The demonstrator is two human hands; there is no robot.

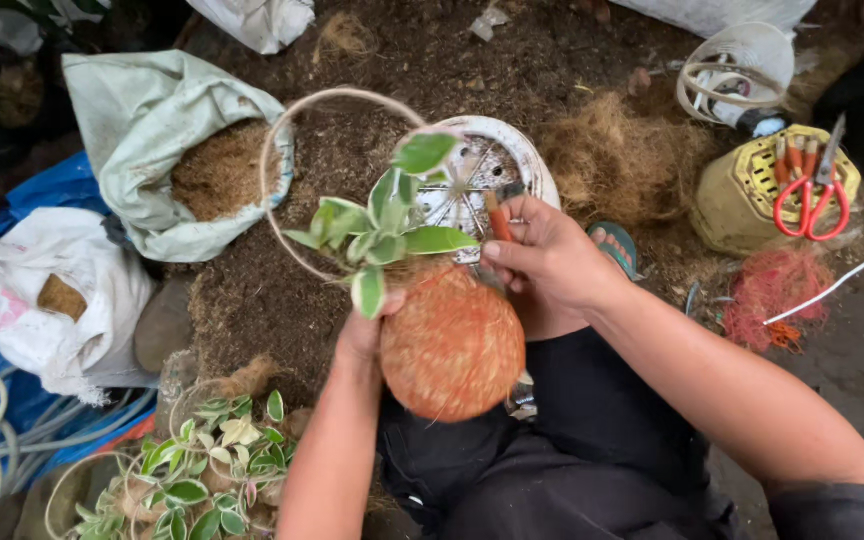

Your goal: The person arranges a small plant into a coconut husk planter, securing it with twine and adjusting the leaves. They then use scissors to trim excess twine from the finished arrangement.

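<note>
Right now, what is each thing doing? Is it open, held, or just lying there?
Left hand: holds up the fibre plant ball from the side.
Right hand: closed on an orange-handled tool.
Fibre plant ball: round, wrapped in red netting, leafy sprig on top.
Big white sack: open, holding brown fibre.
Red scissors: lying on a yellow basket.
Wire hoop: arching over the plant.
</note>
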